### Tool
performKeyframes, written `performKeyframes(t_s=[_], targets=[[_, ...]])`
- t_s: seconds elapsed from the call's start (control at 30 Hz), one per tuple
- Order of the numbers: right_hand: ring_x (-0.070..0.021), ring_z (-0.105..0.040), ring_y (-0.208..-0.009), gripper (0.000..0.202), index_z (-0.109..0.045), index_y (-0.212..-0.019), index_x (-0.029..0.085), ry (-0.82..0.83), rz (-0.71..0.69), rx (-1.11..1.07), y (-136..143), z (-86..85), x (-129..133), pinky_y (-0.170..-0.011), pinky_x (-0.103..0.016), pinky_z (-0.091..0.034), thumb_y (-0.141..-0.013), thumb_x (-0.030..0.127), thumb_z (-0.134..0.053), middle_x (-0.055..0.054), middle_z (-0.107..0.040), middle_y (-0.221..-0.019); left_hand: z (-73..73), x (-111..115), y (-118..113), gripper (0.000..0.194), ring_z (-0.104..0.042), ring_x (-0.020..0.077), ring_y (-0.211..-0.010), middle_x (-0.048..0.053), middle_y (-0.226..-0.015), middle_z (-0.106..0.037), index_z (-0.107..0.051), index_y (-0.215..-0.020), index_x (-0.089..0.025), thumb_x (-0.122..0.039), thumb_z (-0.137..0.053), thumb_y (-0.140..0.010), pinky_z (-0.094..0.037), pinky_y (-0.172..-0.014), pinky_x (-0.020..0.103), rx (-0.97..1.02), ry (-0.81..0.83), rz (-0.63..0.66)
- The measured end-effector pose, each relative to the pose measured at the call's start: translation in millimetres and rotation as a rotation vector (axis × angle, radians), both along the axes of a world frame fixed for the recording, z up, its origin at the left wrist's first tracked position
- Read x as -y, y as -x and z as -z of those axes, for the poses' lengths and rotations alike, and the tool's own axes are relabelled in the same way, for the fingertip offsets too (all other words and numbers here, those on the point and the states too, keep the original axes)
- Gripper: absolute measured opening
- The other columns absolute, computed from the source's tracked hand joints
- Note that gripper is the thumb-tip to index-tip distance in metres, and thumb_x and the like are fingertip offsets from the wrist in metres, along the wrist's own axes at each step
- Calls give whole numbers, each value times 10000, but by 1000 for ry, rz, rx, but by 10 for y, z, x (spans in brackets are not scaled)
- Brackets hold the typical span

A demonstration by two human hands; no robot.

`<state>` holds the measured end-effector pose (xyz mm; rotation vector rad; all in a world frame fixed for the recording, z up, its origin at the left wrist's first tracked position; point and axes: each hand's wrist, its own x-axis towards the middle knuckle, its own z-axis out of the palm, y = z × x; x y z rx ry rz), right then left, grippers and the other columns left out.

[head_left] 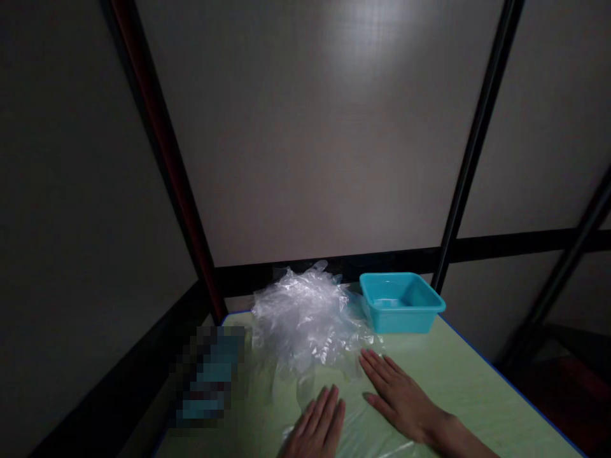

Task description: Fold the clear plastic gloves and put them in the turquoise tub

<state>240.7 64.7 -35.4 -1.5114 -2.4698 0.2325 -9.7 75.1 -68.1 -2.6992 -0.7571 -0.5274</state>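
A heap of clear crumpled plastic [305, 315], with shapes like thin disposable gloves, lies on the green table surface [458, 375]. My left hand [317, 423] rests palm down at the bottom centre, its fingers stretched out and pointing away from me. To its right, my right hand [401, 397] lies flat with the thumb spread and fingertips close to the front right edge of the heap. Thin clear plastic [356, 432] is spread on the table between and around the hands. Neither hand grips anything.
A turquoise plastic basin [403, 321] stands at the back right, touching the heap's side. A blurred-out item [210, 375] is at the table's left edge. Behind the table rises a pale panelled wall [324, 140] with dark strips. The table has a blue edge.
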Motion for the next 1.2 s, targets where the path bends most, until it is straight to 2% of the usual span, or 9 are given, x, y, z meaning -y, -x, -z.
performKeyframes(t_s=[0.17,0.33,0.5,0.6,0.67,0.73,0.97,1.1,1.2], targets=[[-219,-123,-1303,573,-178,-1368,181,71,25,-12,-54,-71,-103,-1052,-440,-141,-894,495,-254,-69,-149,-1421,-216,156,28,683,-263,265,-1261,107,-1392,-246,-169,-1376,-178,-400,-502,-822,-291,-993,360,-100,335,-28],[-227,-181,-1292,590,-277,-1347,136,175,-6,-82,-197,-332,-137,-1053,-401,-180,-884,502,-281,-93,-226,-1407,-500,329,8,737,-103,240,-1304,91,-1433,-79,-179,-1369,-160,-298,-561,-755,-203,-1036,388,-80,595,-160],[-216,-340,-1229,503,-399,-1291,126,101,55,-158,-133,-601,16,-1045,-388,-221,-917,420,-234,-96,-389,-1337,-651,422,-50,707,-105,238,-1304,85,-1438,-83,-202,-1364,-142,-291,-542,-763,-196,-1042,361,-6,675,-116],[-193,-338,-1232,466,-376,-1306,142,121,-74,-184,76,-618,176,-1032,-334,-265,-918,375,-264,-79,-382,-1345,-670,447,-136,667,-118,227,-1302,95,-1433,-111,-211,-1361,-124,-262,-504,-778,-211,-1037,354,-5,668,-75],[-191,-284,-1259,463,-334,-1329,163,157,-203,-177,193,-569,240,-1045,-328,-239,-909,356,-307,-63,-335,-1373,-642,442,-176,682,-118,232,-1301,99,-1430,-120,-213,-1361,-133,-260,-516,-764,-208,-1038,372,-9,652,-57],[-198,-251,-1272,471,-307,-1341,169,177,-242,-180,237,-494,235,-1053,-346,-215,-906,350,-318,-63,-302,-1388,-598,427,-189,698,-107,240,-1300,91,-1429,-116,-226,-1358,-159,-272,-542,-746,-194,-1040,395,-26,638,-53],[-236,-352,-1215,425,-427,-1254,135,105,-71,-175,68,-347,-116,-1018,-415,-240,-874,317,-379,-120,-418,-1314,-564,441,-155,756,-71,251,-1304,90,-1434,-70,-210,-1362,-167,-288,-593,-721,-180,-1040,417,-50,682,-22],[-235,-474,-1059,248,-590,-997,157,56,41,-183,61,-396,-202,-912,-358,-346,-818,267,-460,-110,-549,-1121,-605,410,-87,596,-142,216,-1301,46,-1439,-146,-300,-1330,-212,-236,-523,-779,-228,-1034,389,140,818,-55],[-268,-498,-942,170,-604,-853,150,56,175,-174,87,-382,-199,-802,-390,-377,-753,265,-528,-113,-577,-942,-560,280,-13,507,-267,192,-1263,31,-1386,-317,-423,-1255,-226,-164,-500,-758,-222,-1041,370,391,981,-83]])
